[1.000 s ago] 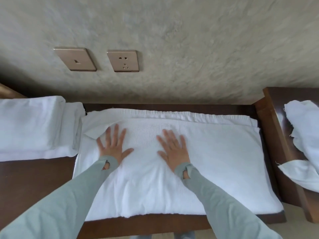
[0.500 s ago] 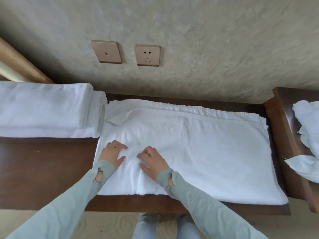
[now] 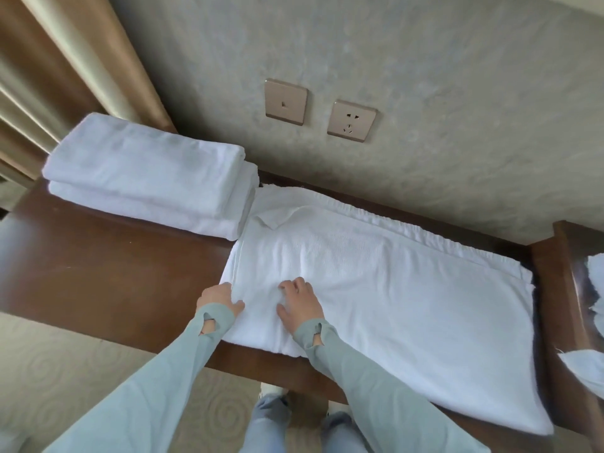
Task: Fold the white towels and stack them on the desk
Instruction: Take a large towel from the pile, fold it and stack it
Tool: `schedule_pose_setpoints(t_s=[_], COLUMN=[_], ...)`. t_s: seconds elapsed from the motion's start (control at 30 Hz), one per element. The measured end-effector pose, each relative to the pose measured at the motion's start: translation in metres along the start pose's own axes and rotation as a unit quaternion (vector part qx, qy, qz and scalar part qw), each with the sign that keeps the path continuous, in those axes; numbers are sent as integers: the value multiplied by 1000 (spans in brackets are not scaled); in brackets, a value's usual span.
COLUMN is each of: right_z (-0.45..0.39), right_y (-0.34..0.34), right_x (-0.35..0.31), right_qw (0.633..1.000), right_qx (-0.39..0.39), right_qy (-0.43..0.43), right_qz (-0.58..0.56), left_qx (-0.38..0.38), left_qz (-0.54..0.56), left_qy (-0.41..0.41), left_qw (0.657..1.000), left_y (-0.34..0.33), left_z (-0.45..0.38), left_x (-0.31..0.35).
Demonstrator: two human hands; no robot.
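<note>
A large white towel, folded lengthwise, lies flat along the dark wooden desk against the wall. My left hand is at the towel's near left corner, fingers tucked under the edge and thumb on top. My right hand sits a little to the right on the towel, fingers curled into the fabric. A small corner flap is turned over at the towel's far left. Two folded white towels are stacked at the desk's far left, touching the flat towel's end.
More loose white towels lie on a higher wooden surface at the right edge. Two wall plates sit on the grey wall behind. A beige curtain hangs at the left. Patterned carpet lies below the desk's front edge.
Both hands slid from the middle of the towel, where they lay flat, toward its near left corner, and their fingers curled. The view swung left, showing more of the folded stack.
</note>
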State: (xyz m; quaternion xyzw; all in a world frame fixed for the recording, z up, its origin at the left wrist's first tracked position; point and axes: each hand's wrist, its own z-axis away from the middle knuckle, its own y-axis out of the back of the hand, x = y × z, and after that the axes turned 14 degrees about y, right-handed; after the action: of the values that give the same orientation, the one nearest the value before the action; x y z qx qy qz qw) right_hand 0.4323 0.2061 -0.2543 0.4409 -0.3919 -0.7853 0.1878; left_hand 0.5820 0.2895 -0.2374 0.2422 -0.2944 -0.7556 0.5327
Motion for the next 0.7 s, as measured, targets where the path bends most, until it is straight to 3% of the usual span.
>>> schedule_pose_setpoints(t_s=[0.1,0.2,0.27,0.37,0.53,0.63,0.7], right_z=[1,13,26,39,30,2,-29], right_y=[4,0,-7,-12,-6,8,26], right_x=[6,13,18,28,30,26,19], right_qw=[998,994,993,995,1000,999,994], right_qx=[52,84,91,75,9,32,70], right_qy=[-18,-25,-25,-15,18,17,22], right_qz=[-44,-60,-70,-63,-15,-39,-78], left_qx=[29,-43,-72,-33,-12,12,79], left_qz=[-22,77,43,-35,-104,-103,-89], left_qy=[64,121,88,41,46,15,-15], left_qw=[997,989,993,998,993,994,993], left_y=[4,-3,-7,9,31,25,22], left_z=[1,3,3,-1,-3,-6,-8], left_x=[-3,-7,-10,-16,-20,-5,6])
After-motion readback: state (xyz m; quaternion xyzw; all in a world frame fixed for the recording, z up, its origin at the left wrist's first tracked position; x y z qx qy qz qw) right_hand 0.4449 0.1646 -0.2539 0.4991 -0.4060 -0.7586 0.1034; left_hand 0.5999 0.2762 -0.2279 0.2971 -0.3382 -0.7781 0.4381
